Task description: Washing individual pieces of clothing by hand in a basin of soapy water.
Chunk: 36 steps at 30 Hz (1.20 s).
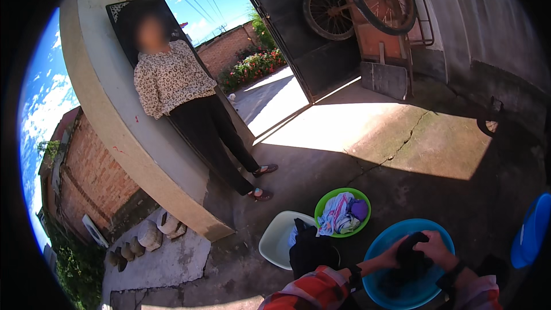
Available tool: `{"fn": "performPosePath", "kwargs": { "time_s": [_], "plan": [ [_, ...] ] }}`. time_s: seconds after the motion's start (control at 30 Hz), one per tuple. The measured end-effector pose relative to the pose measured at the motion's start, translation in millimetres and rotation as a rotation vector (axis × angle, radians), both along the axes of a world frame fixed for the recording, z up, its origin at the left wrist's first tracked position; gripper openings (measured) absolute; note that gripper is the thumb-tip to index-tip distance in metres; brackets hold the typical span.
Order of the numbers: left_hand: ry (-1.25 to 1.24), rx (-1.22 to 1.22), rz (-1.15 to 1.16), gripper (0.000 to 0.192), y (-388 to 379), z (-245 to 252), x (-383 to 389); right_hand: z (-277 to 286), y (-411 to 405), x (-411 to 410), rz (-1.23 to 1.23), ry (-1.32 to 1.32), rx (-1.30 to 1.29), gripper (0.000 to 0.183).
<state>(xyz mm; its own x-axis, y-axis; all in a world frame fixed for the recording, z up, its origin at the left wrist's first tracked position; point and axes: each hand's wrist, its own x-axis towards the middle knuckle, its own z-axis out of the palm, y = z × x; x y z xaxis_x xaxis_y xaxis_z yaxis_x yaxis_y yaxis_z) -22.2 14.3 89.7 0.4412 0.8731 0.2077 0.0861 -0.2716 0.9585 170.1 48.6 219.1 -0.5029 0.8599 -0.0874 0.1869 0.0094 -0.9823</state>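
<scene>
Both my hands are over a blue basin (378, 247) on the floor, gripping a dark wet-looking cloth (409, 247) between them. My left hand (391, 254) grasps the cloth's left side, and my right hand (437, 249) has its upper right part. The lower end of the cloth hangs down into the basin, where more dark fabric or murky water shows; I cannot tell which. Just left of the basin stands a green basin (318, 211) with a heap of light patterned and purple clothes (342, 215). Beside it is a whitish tub (273, 241), partly hidden by black fabric (312, 249).
A person (176, 82) stands against the gate post, facing this way. At the right edge is another blue plastic container (531, 232). A two-wheeled cart (379, 26) leans upended by the dark metal gate (297, 51). Stones (150, 236) line the left, and a crack (400, 146) crosses the concrete floor.
</scene>
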Motion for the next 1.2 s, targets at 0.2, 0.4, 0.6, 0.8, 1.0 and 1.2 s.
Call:
{"fn": "performPosePath", "kwargs": {
  "time_s": [0.2,0.4,0.6,0.8,1.0,1.2],
  "plan": [
    [0.011,-0.131,0.089,0.111,-12,64,12,40,-9,-4,-0.017,0.316,-0.207,0.022],
    [0.072,-0.107,0.243,0.088,-5,63,11,59,-10,-10,0.121,0.603,-0.33,0.032],
    [0.056,-0.275,0.264,0.055,-12,77,28,43,8,21,0.0,0.444,-0.303,0.031],
    [0.164,-0.377,0.233,0.072,-6,4,25,-17,22,39,-0.071,-0.345,0.092,0.044],
    [0.774,-0.458,0.269,0.083,1,-16,15,-92,19,24,-0.046,-0.574,-0.072,0.061],
    [1.125,-0.196,0.11,0.084,-23,-78,39,-218,-1,36,0.005,-0.732,0.292,0.057]
  ]
}}
